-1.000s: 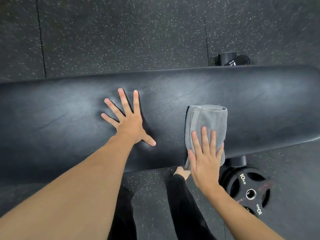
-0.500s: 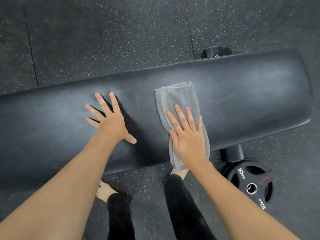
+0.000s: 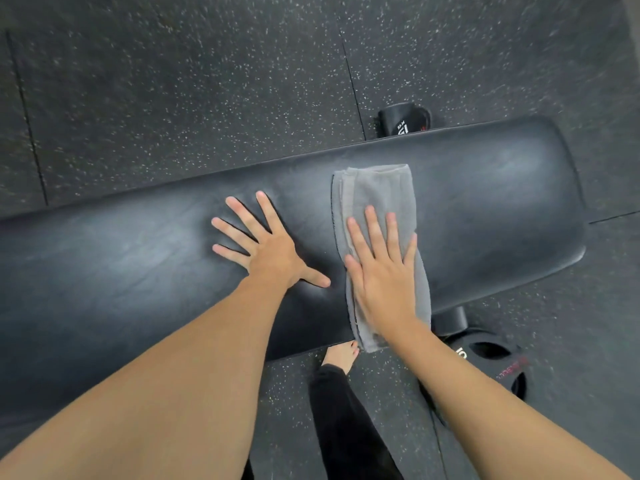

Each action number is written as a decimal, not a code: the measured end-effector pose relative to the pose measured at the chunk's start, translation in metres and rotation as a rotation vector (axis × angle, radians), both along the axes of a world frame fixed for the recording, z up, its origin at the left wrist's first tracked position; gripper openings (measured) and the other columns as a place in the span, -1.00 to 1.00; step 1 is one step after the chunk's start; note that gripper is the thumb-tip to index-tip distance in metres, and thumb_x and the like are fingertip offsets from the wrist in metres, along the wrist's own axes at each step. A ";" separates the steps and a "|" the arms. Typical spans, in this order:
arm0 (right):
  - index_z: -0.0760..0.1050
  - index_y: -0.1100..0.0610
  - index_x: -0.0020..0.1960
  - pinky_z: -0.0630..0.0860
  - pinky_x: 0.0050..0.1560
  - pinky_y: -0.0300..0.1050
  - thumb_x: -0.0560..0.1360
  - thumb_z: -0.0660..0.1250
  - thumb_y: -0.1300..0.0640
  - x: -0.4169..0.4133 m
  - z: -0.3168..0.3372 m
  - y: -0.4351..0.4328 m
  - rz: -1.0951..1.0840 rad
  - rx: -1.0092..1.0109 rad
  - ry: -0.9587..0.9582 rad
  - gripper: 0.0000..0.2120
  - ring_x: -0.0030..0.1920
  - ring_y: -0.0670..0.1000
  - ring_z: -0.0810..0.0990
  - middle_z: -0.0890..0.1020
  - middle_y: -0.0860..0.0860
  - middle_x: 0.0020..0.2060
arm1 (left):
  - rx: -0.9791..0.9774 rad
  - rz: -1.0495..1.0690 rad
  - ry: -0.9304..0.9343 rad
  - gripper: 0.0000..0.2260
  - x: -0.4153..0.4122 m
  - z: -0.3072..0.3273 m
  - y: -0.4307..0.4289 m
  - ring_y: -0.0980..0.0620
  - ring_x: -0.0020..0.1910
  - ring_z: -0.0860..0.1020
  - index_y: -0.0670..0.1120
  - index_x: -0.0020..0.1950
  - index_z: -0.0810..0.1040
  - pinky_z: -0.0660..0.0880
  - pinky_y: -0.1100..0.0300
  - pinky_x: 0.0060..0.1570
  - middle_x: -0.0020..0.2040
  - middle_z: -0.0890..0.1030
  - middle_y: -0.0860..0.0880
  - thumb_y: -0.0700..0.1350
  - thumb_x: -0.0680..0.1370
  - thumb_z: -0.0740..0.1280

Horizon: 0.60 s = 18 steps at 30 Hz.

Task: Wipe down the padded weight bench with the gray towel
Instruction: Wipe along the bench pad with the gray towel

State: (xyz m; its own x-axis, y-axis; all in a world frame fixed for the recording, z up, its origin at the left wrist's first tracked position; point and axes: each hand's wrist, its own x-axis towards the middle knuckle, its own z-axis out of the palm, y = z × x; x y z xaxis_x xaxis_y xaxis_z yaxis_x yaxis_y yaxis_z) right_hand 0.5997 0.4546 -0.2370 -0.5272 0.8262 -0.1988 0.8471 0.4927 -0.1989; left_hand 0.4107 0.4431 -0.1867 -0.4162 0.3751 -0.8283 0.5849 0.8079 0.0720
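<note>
The right hand (image 3: pixel 382 271) lies flat, fingers spread, pressing the folded gray towel (image 3: pixel 375 216) across the padded bench (image 3: pixel 502 209); the towel's near end hangs over the near edge. The left hand (image 3: pixel 268 249) is splayed on the bare pad just left of it, bracing. I'd keep the palm weight even and sweep along the pad's length, so the folds don't bunch. A weight plate (image 3: pixel 491 368) sits on the floor (image 3: pixel 173 98) by the bench's near side, beside a bare foot (image 3: pixel 341 355), clear of the wiping.

Both forearms are bare, without sleeves, watch or rings. One leg in black trousers (image 3: pixel 349 427) ends in a bare foot (image 3: pixel 341 356).
</note>
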 end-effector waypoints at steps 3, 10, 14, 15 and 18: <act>0.06 -0.07 0.66 -0.05 0.57 0.36 0.71 0.00 -0.10 -0.059 -0.002 0.044 0.031 0.021 0.046 -0.47 0.65 0.14 -0.03 0.07 -0.01 0.66 | -0.018 0.012 -0.003 0.65 -0.001 0.000 0.002 -0.53 0.41 -0.54 -0.07 0.33 -0.75 -0.30 -0.56 0.35 0.37 -0.68 -0.36 0.36 0.00 0.66; 0.09 -0.09 0.64 -0.05 0.58 0.33 0.71 -0.07 -0.12 -0.106 -0.001 0.097 0.103 0.019 0.017 -0.49 0.65 0.14 0.00 0.12 -0.02 0.65 | -0.028 0.003 0.016 0.63 0.002 0.000 0.004 -0.51 0.44 -0.52 -0.07 0.32 -0.75 -0.27 -0.54 0.38 0.40 -0.65 -0.36 0.37 0.03 0.65; 0.08 -0.10 0.65 -0.01 0.58 0.29 0.71 -0.05 -0.11 -0.076 0.003 0.104 0.175 0.027 0.001 -0.49 0.65 0.09 0.03 0.12 -0.05 0.65 | -0.019 -0.015 0.016 0.64 0.002 0.001 0.003 -0.53 0.44 -0.50 -0.08 0.41 -0.71 -0.25 -0.54 0.39 0.41 -0.64 -0.36 0.37 0.03 0.65; 0.08 -0.10 0.65 0.00 0.58 0.30 0.71 -0.05 -0.10 -0.064 0.003 0.111 0.157 0.026 -0.002 -0.49 0.65 0.08 0.04 0.12 -0.05 0.64 | -0.015 -0.015 0.008 0.64 0.001 0.001 0.002 -0.53 0.44 -0.50 -0.07 0.42 -0.70 -0.25 -0.55 0.38 0.41 -0.64 -0.37 0.37 0.03 0.65; 0.07 -0.12 0.65 -0.05 0.58 0.32 0.71 -0.06 -0.09 -0.023 0.005 0.139 0.000 0.006 -0.018 -0.50 0.65 0.08 -0.02 0.09 -0.07 0.65 | 0.007 -0.018 0.000 0.65 0.002 0.000 0.000 -0.54 0.44 -0.50 -0.07 0.44 -0.68 -0.26 -0.56 0.37 0.41 -0.63 -0.38 0.37 0.02 0.66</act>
State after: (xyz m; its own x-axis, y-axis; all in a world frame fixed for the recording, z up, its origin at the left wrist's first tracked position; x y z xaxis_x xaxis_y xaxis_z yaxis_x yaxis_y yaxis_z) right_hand 0.5771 0.5933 -0.2319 -0.5235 0.8273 -0.2038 0.8506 0.4938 -0.1805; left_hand 0.4122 0.4430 -0.1868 -0.4099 0.3885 -0.8253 0.5991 0.7969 0.0777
